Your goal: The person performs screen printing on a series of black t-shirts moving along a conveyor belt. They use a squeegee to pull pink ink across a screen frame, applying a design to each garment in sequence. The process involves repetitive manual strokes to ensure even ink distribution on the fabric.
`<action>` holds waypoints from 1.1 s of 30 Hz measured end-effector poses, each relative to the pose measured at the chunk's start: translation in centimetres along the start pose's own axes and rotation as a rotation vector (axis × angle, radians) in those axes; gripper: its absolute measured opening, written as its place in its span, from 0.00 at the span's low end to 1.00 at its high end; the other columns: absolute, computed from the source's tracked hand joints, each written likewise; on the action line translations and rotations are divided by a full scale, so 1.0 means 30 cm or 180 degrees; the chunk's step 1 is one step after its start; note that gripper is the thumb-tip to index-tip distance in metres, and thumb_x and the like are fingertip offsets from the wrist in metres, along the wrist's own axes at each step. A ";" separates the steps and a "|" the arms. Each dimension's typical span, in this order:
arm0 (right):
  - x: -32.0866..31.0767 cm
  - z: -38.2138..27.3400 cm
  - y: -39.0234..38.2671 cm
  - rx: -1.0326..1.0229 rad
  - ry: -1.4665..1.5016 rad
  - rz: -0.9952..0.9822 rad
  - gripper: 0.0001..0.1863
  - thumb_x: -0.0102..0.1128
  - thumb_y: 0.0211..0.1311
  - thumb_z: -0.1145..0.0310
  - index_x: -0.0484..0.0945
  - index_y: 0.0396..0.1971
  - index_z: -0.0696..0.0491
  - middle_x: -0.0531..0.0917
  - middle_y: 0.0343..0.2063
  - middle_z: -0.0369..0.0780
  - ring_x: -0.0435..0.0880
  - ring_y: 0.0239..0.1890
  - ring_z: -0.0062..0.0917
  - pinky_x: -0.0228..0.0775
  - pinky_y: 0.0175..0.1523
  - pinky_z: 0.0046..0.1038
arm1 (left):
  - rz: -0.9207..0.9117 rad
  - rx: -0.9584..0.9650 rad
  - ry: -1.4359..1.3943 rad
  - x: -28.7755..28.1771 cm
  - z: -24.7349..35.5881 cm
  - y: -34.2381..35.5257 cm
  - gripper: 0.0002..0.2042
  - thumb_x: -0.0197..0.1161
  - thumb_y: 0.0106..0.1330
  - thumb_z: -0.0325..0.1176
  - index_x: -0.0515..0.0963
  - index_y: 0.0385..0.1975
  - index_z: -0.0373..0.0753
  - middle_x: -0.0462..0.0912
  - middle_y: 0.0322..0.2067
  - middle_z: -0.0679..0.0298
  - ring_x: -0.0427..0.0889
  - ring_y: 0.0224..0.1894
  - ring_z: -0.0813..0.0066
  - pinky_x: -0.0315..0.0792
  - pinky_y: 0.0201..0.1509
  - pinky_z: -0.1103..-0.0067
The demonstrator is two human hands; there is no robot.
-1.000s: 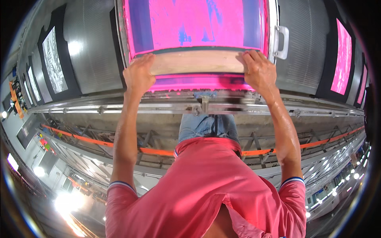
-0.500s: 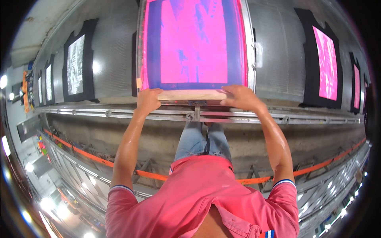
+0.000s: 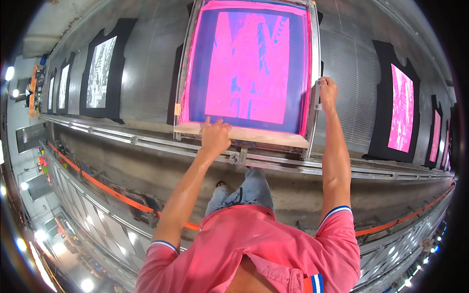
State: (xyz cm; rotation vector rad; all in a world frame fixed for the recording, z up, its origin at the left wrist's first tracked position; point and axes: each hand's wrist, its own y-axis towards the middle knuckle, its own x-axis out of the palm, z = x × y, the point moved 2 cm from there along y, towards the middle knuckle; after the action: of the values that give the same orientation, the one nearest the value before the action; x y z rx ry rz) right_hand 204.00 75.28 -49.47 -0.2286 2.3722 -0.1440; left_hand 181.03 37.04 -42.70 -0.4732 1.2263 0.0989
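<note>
A screen-printing frame with metal sides lies in front of me on the long metal table. Its mesh is blue with a large bright pink design, and pink ink smears its borders. Along the frame's near end rests a wide wooden squeegee. My left hand grips it left of its middle, fingers over the top. At the frame's right side, my right hand is closed on a small metal handle. Dark cloth peeks out from under the frame's left edge.
Left of the frame lie black shirts with white prints; to the right, black shirts with pink prints. A metal rail runs along the table's near edge. Behind me stretches an orange bar beside another long rack.
My right hand has left the squeegee and taken hold of the handle on the frame's right side. My left hand has shifted inward along the squeegee. The view has turned slightly.
</note>
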 end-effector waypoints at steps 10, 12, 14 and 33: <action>-0.064 -0.092 -0.033 0.0055 0.0057 0.0142 0.16 0.57 0.67 0.62 0.85 0.43 0.58 0.87 0.36 0.50 0.86 0.41 0.42 0.73 0.48 0.39 | 0.0157 0.0170 -0.0291 -0.031 -0.013 -0.001 0.14 0.65 0.45 0.28 0.85 0.35 0.40 0.88 0.39 0.59 0.83 0.55 0.59 0.61 0.68 0.48; -0.074 -0.119 -0.050 -0.0038 -0.0128 0.0226 0.17 0.58 0.66 0.61 0.85 0.43 0.59 0.87 0.36 0.50 0.86 0.40 0.41 0.73 0.48 0.38 | 0.0244 0.0212 -0.0267 -0.040 -0.025 -0.003 0.12 0.66 0.46 0.30 0.85 0.33 0.39 0.88 0.37 0.59 0.82 0.54 0.59 0.58 0.69 0.45; -0.106 -0.160 -0.063 -0.0050 -0.0235 0.0314 0.18 0.59 0.65 0.61 0.85 0.43 0.59 0.87 0.36 0.50 0.86 0.40 0.40 0.73 0.48 0.37 | 0.0168 0.0192 -0.0112 -0.050 -0.026 -0.014 0.13 0.66 0.47 0.31 0.85 0.34 0.37 0.87 0.38 0.59 0.82 0.56 0.58 0.52 0.71 0.41; 0.697 -0.765 -0.505 0.0220 0.0666 0.0237 0.20 0.65 0.60 0.59 0.86 0.41 0.61 0.87 0.31 0.45 0.83 0.35 0.29 0.73 0.45 0.32 | -0.0023 0.0501 -0.0684 -0.267 -1.074 -0.218 0.16 0.61 0.48 0.27 0.85 0.38 0.38 0.86 0.39 0.47 0.86 0.43 0.50 0.79 0.46 0.60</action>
State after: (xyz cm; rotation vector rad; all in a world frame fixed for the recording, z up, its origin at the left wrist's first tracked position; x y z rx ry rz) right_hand 175.11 57.04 -44.35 -0.0956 2.5743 -0.2238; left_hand 151.99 19.72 -41.58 -0.3208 1.0125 0.0453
